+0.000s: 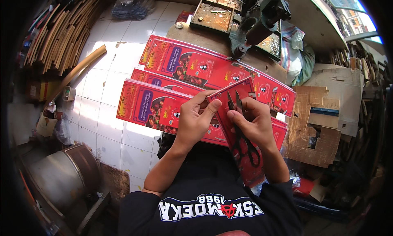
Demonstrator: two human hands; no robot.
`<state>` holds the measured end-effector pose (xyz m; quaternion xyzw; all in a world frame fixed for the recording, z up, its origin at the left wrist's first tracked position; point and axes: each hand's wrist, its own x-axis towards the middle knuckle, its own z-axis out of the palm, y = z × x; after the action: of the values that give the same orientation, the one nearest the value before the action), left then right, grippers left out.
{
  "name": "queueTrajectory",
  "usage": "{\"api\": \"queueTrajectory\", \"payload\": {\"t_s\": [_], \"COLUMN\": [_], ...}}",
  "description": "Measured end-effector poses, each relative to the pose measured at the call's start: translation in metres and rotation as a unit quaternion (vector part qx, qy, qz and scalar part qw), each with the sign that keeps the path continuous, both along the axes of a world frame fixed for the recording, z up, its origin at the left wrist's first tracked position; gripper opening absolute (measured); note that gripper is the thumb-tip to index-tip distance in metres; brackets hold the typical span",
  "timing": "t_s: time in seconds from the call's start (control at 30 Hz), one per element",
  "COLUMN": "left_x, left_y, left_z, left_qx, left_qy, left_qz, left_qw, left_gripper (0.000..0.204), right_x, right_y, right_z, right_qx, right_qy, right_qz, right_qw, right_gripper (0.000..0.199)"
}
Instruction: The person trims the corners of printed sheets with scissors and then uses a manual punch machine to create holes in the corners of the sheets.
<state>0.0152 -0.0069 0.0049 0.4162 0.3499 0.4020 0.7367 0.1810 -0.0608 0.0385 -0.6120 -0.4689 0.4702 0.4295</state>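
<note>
Notably, the left hand (199, 119) pinches the red printed card (224, 122) near its upper end, before the torso, while the right hand (258, 120) pinches the black scissors (238, 135) around their blades, where a slip could score the card.

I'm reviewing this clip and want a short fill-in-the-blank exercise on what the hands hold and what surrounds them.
1. The right hand holds a pair of dark ____.
2. The left hand grips a printed strip whose main colour is ____.
3. The person's shirt has white lettering on ____ fabric.
4. A large metal cylinder stands out in the picture's lower ____ part.

Missing words: scissors; red; black; left.
</note>
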Motion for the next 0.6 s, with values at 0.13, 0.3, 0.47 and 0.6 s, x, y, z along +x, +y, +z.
{"api": "queueTrajectory", "payload": {"t_s": [0.13, 0.3, 0.47, 0.6], "left_x": [0.005, 0.006, 0.008, 0.008], "left_y": [0.012, 0.024, 0.027, 0.029], "left_z": [-0.002, -0.012, -0.016, -0.025], "left_qx": [-0.016, -0.026, -0.046, -0.045], "left_qy": [0.000, 0.011, -0.021, -0.015], "left_qz": [0.003, 0.002, 0.016, 0.006], "left_qw": [1.000, 1.000, 0.999, 0.999], "left_gripper": [0.025, 0.022, 0.021, 0.023], "right_x": [-0.006, 0.000, 0.005, 0.006], "right_y": [0.011, 0.024, 0.029, 0.034], "right_z": [0.002, 0.003, -0.001, -0.004], "right_qx": [-0.014, -0.060, -0.084, -0.081], "right_qy": [0.040, 0.062, 0.008, -0.032], "right_qz": [-0.045, -0.025, -0.002, 0.006], "right_qw": [0.998, 0.996, 0.996, 0.996], "right_gripper": [0.015, 0.015, 0.018, 0.021]}}
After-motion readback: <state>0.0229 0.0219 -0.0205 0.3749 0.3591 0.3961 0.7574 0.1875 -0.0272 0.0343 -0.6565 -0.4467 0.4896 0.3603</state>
